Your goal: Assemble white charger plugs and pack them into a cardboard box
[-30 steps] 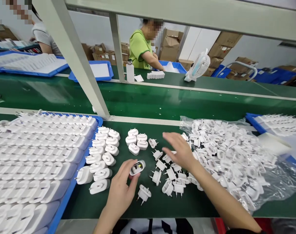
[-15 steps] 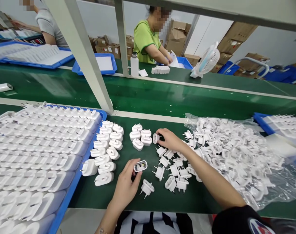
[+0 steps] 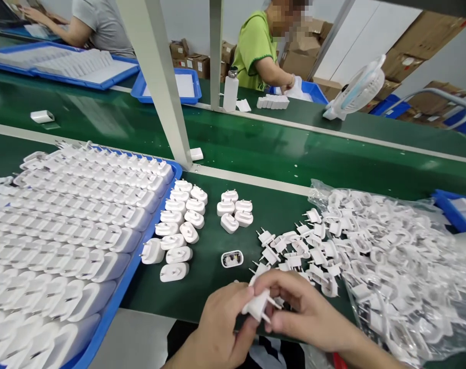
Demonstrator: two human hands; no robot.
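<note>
Both of my hands meet at the near edge of the green table. My left hand and my right hand pinch one white plug cap between their fingers, its metal pins pointing right. A white charger body lies open end up on the mat just beyond my hands. Several loose plug caps are scattered to its right.
A blue tray packed with white chargers fills the left. Rows of finished chargers and a small group stand mid-table. A plastic bag of plug caps lies right. A grey post rises behind. Two people work across the belt.
My left hand has let go of the charger body, which now lies on the mat. My right hand came back from the far plug caps, and both hands now grip one cap.
</note>
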